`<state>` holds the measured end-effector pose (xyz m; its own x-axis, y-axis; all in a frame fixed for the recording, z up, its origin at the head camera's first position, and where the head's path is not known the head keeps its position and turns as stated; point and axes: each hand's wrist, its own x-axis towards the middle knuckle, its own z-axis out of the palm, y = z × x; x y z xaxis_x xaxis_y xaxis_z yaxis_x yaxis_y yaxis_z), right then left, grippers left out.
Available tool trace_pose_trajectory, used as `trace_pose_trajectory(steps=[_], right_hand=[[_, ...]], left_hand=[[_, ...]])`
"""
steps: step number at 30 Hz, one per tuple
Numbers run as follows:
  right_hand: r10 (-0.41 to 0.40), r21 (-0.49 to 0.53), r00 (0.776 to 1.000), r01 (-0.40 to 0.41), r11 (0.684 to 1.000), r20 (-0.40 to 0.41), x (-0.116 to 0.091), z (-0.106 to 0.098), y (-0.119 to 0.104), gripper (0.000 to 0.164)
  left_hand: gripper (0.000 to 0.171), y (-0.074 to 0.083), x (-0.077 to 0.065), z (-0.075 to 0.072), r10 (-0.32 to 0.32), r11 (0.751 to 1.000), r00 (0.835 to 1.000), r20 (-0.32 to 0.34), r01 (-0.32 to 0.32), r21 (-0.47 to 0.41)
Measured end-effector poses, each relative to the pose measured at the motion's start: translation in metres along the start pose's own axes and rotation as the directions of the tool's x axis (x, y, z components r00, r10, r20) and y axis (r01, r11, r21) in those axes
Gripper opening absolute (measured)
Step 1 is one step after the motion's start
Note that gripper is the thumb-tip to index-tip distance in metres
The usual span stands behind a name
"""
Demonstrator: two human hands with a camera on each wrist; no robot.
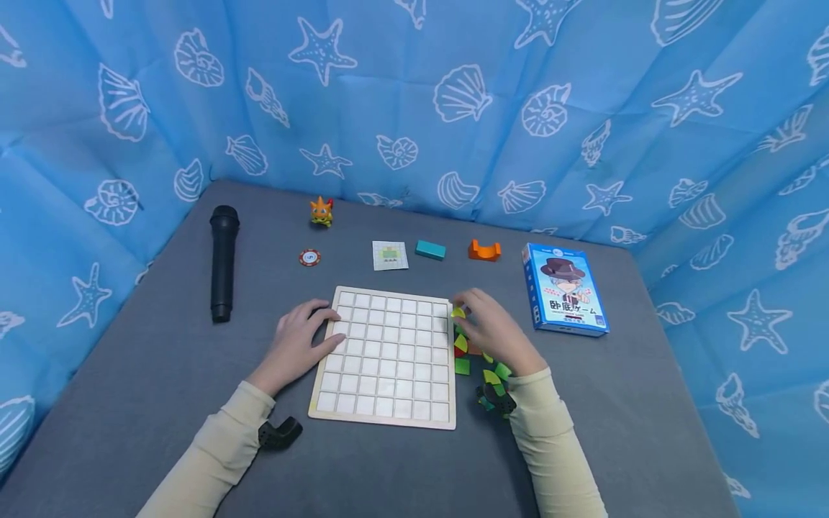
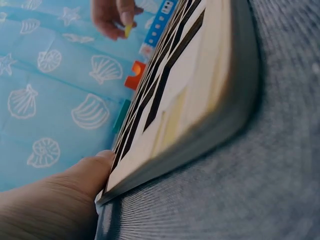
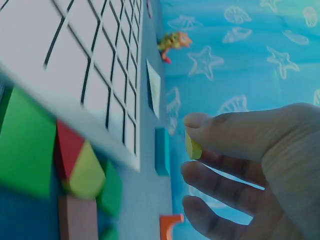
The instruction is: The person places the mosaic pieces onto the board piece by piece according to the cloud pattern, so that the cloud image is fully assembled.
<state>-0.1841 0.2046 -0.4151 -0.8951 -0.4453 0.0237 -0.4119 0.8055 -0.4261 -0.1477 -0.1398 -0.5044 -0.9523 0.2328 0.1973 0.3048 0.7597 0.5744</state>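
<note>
A square wooden grid board (image 1: 386,356) of white cells lies flat at the middle of the table. My left hand (image 1: 296,347) rests along its left edge, fingers and thumb reaching onto the rim; the thumb (image 2: 87,172) shows against the board's edge in the left wrist view. Above the board's upper right corner, my right hand (image 1: 494,327) pinches a small yellow block (image 3: 193,147) between thumb and index finger. Below that hand, a pile of coloured blocks lies along the board's right side, including a green block (image 3: 27,142), a red block (image 3: 67,150) and a brown block (image 3: 78,217).
Behind the board are a pattern card (image 1: 390,256), a teal block (image 1: 430,250), an orange arched block (image 1: 484,250), a poker chip (image 1: 309,257) and a small orange figurine (image 1: 321,212). A black microphone (image 1: 223,262) lies left; a blue game box (image 1: 565,289) lies right.
</note>
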Motion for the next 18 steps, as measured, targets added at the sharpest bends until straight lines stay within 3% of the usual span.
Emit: trace_pose_trajectory(steps=[9, 18], right_hand=[[-0.081, -0.001, 0.995, 0.081, 0.997, 0.055, 0.026, 0.029, -0.012, 0.029], [-0.13, 0.005, 0.991, 0.129, 0.992, 0.044, 0.033, 0.044, -0.021, 0.026]], left_hand=[[0.037, 0.003, -0.001, 0.001, -0.026, 0.999, 0.998, 0.05, 0.024, 0.033], [0.038, 0.009, 0.0, 0.004, -0.016, 0.996, 0.997, 0.072, 0.009, 0.091]])
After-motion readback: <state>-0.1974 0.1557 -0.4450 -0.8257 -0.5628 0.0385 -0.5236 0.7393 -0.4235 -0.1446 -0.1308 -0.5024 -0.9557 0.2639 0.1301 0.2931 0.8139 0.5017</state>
